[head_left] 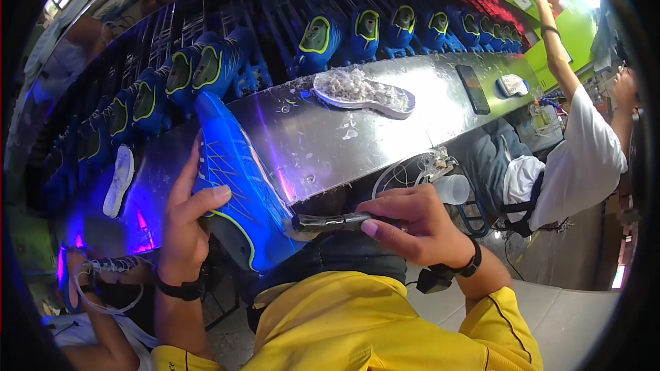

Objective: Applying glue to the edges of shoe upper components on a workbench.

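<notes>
My left hand [188, 213] grips a blue shoe upper [237, 175] with a lime-green collar line, the thumb lying across its side. The shoe is tilted, toe up and away, heel toward my lap. In my right hand [416, 223] is a black-handled brush [330, 222], pinched between thumb and fingers. Its pale head meets the shoe's bottom edge near the heel; the bristles are mostly hidden. Past the shoe, a white sole [364, 93] covered in whitish fluff or dried residue lies on the metal bench [275, 120].
Several blue shoes stand in a row on a dark rack [275, 34] behind the bench. Another white sole [119, 182] is at left. A phone [472, 89] and a small white block [512, 85] rest at right. Co-workers sit at right [577, 165] and lower left [96, 330].
</notes>
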{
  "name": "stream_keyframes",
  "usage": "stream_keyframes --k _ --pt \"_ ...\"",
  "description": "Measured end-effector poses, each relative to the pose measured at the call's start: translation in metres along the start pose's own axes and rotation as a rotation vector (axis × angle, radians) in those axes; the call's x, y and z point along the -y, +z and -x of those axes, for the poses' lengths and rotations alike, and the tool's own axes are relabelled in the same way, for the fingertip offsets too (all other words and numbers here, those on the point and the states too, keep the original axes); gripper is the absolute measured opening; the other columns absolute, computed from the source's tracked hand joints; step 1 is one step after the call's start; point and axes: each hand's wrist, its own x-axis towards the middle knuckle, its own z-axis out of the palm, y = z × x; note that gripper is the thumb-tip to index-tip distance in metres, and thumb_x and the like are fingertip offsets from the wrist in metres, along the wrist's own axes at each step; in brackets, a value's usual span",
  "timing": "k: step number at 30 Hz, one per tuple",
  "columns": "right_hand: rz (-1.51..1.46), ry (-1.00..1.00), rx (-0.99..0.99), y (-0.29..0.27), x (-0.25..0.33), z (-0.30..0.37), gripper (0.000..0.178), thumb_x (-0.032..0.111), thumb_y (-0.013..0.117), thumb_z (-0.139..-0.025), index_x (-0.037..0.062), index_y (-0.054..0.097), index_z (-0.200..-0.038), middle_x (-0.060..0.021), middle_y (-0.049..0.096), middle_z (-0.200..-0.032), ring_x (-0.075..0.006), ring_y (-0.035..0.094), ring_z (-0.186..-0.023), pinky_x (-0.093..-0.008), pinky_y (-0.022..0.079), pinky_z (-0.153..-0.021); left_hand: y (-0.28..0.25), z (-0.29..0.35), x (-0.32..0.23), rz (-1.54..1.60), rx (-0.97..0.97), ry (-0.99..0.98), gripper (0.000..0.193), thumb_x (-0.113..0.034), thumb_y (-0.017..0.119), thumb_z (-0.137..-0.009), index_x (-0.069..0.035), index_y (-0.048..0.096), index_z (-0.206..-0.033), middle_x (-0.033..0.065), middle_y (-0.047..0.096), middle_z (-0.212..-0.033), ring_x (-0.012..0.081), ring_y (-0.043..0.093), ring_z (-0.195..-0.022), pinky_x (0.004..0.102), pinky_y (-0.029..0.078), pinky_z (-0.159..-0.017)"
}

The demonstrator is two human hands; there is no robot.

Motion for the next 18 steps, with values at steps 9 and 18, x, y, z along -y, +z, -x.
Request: stream_keyframes --k 9,18 --pt "0.238 -0.155 -0.088 -0.043 0.014 -0.009 0.023 0.008 0.076 -0.089 -0.0063 0.077 -0.107 -0.0152 0.067 -0.075 -0.0261 0.064 -0.059 -0.0355 0.047 -0.055 0.017 -0.012 -0.002 0.137 -0.109 -0.182 0.057 -0.018 0.065 -0.1 -0.003 0.053 -0.153 0.0117 0.071 -0.133 0.023 0.071 -0.119 0.0396 0.055 -0.108" --pt "0.366 -0.395 -0.169 -0.081 0.018 -0.036 0.02 0.009 0.079 -0.084 0.0004 0.078 -0.101 -0.0114 0.061 -0.069 -0.0299 0.061 -0.057 -0.0402 0.046 -0.053 0.056 0.0 -0.003 0.115 -0.187 -0.28 0.046 -0.042 0.062 -0.107 -0.008 0.067 -0.136 0.0106 0.078 -0.12 0.0242 0.076 -0.109 0.0382 0.063 -0.09"
